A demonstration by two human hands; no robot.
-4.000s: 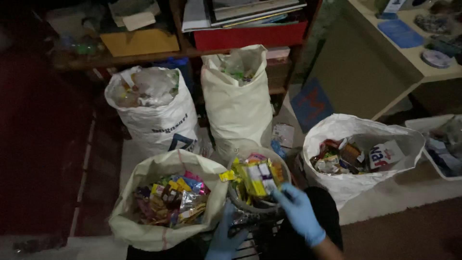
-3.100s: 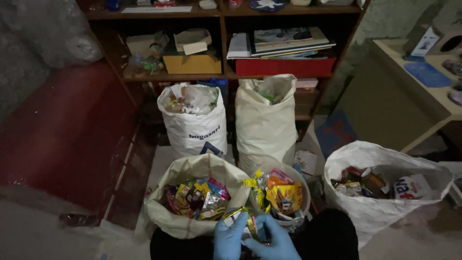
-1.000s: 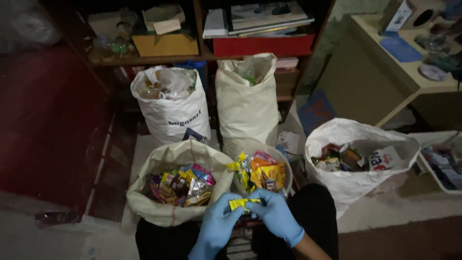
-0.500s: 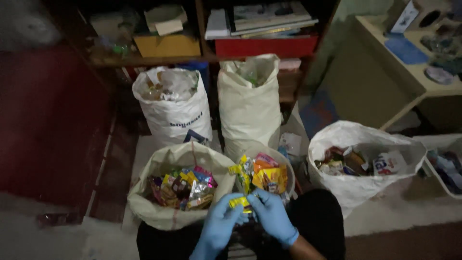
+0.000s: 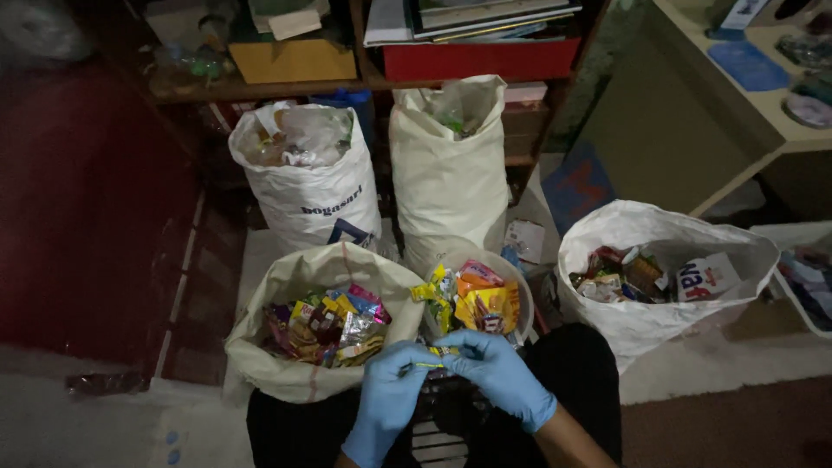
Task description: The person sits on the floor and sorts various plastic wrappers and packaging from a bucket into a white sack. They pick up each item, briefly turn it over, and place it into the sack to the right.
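Head view: left hand [image 5: 388,400] and right hand [image 5: 501,374], blue-gloved, pinching yellow wrapper [image 5: 431,356] between them, above lap. Just ahead, bucket [image 5: 520,295] and near sack [image 5: 303,381] full of wrappers; right sack [image 5: 641,329] holding cartons.

The single head-worn camera looks steeply down and forward from above the person's lap. The gloved hands [image 5: 451,381] sit close at the bottom centre of the frame, open sacks mid-frame, and a shelf [image 5: 347,82] farther off along the top edge.
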